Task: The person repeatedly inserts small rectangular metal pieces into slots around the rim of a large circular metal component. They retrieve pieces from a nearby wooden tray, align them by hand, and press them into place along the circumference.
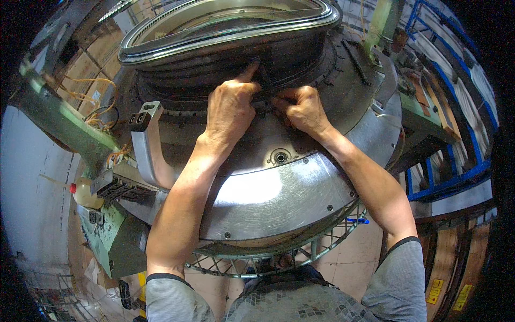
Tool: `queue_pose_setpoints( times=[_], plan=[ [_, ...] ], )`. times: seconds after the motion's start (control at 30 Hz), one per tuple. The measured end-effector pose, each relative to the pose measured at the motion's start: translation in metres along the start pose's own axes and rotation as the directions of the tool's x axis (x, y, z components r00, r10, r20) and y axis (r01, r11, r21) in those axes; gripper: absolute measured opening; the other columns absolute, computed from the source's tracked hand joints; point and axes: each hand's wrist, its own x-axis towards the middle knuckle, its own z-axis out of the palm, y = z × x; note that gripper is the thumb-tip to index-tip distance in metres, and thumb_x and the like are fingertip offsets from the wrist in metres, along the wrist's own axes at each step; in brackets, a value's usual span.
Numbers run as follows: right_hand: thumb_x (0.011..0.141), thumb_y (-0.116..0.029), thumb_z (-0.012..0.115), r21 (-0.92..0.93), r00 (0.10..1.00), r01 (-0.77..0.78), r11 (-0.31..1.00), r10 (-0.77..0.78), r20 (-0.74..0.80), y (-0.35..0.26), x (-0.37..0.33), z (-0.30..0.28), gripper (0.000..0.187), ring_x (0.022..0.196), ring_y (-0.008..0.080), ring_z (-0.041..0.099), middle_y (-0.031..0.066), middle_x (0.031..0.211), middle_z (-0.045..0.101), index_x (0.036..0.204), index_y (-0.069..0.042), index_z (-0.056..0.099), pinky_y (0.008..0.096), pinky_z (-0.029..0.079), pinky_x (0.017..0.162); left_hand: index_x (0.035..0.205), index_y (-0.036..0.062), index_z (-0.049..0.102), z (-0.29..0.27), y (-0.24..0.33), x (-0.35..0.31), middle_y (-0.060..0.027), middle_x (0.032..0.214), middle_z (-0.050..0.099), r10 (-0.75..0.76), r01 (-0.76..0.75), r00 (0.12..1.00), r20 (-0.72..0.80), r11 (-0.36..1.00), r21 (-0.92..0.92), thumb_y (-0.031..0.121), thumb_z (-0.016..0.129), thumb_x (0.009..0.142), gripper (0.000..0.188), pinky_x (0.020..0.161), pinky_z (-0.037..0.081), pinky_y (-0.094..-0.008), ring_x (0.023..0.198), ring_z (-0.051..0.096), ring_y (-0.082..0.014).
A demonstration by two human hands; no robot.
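Observation:
Both my arms reach over a large round machine with a dark drum (188,80) in its middle. My left hand (232,107) is at the drum's near wall, index finger stretched up against the dark surface and the other fingers curled in. A small dark, pointed piece (264,75) shows beside that fingertip; whether it is loose or part of the drum is unclear. To the right and slightly lower, my right hand (303,110) is closed in a pinch at the drum's lower edge. Whatever lies between its fingertips is too dark and small to make out.
A shiny metal ring (236,40) tops the drum. Nearer me curves a polished metal plate (279,198) with a round fitting (280,156). A metal bracket (147,142) rises at left, by a green machine arm (70,118). Blue racks (456,96) stand at right.

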Motion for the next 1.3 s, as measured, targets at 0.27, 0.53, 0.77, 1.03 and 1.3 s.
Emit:
queue_pose_setpoints(
  times=[0.27, 0.53, 0.77, 1.03, 1.3],
  plan=[
    [0.079, -0.013, 0.066, 0.004, 1.0, -0.003, 1.0, 0.003, -0.001, -0.002, -0.001, 0.0, 0.016, 0.058, 0.0294, 0.068, 0.0275, 0.073, 0.065, 0.081, 0.002, 0.073, 0.041, 0.052, 0.059, 0.088, 0.0067, 0.077, 0.004, -0.003, 0.0, -0.0136, 0.129, 0.067, 0.056, -0.055, 0.998, -0.034, 0.998, 0.005, -0.01, 0.063, 0.067, 0.03, 0.081, 0.061, -0.0431, 0.091, 0.073, -0.0349],
    [0.091, -0.013, 0.071, -0.036, 0.998, 0.061, 0.998, -0.061, -0.016, 0.005, 0.0, 0.002, 0.016, 0.05, 0.0104, 0.058, 0.0066, 0.059, 0.066, 0.083, 0.001, 0.076, 0.0304, 0.045, 0.047, 0.09, 0.0066, 0.078, 0.004, -0.003, 0.0, -0.0141, 0.129, 0.066, 0.043, -0.043, 0.999, -0.002, 0.999, 0.017, -0.01, 0.065, 0.066, 0.031, 0.081, 0.061, -0.0434, 0.091, 0.073, -0.0361],
    [0.091, -0.015, 0.071, -0.067, 0.999, 0.046, 0.997, -0.048, -0.018, 0.0, 0.001, 0.001, 0.018, 0.05, 0.0109, 0.059, 0.0071, 0.059, 0.067, 0.082, 0.0, 0.077, 0.03, 0.046, 0.048, 0.089, 0.0068, 0.078, 0.001, -0.001, -0.001, -0.0136, 0.131, 0.066, 0.04, -0.04, 0.999, 0.02, 0.999, 0.013, -0.01, 0.064, 0.066, 0.032, 0.084, 0.06, -0.0434, 0.092, 0.072, -0.035],
    [0.089, -0.016, 0.071, -0.085, 1.0, 0.022, 0.996, -0.023, -0.013, 0.005, 0.0, 0.002, 0.018, 0.052, 0.0138, 0.062, 0.0103, 0.061, 0.068, 0.083, 0.0, 0.077, 0.032, 0.049, 0.051, 0.088, 0.0066, 0.077, 0.002, -0.001, 0.0, -0.0124, 0.135, 0.064, 0.068, -0.069, 0.997, 0.025, 0.996, 0.048, -0.011, 0.063, 0.066, 0.031, 0.082, 0.061, -0.0424, 0.091, 0.073, -0.0346],
    [0.074, -0.006, 0.06, -0.291, 0.991, 0.125, 0.949, -0.136, -0.017, -0.002, -0.004, 0.018, 0.016, 0.065, 0.0335, 0.071, 0.0297, 0.075, 0.064, 0.078, 0.007, 0.069, 0.0427, 0.052, 0.061, 0.085, 0.0045, 0.075, -0.012, 0.004, 0.005, -0.0207, 0.096, 0.071, -0.054, 0.01, 0.974, 0.22, 0.981, 0.196, -0.005, 0.061, 0.075, 0.02, 0.072, 0.06, -0.048, 0.085, 0.072, -0.038]
  ],
)
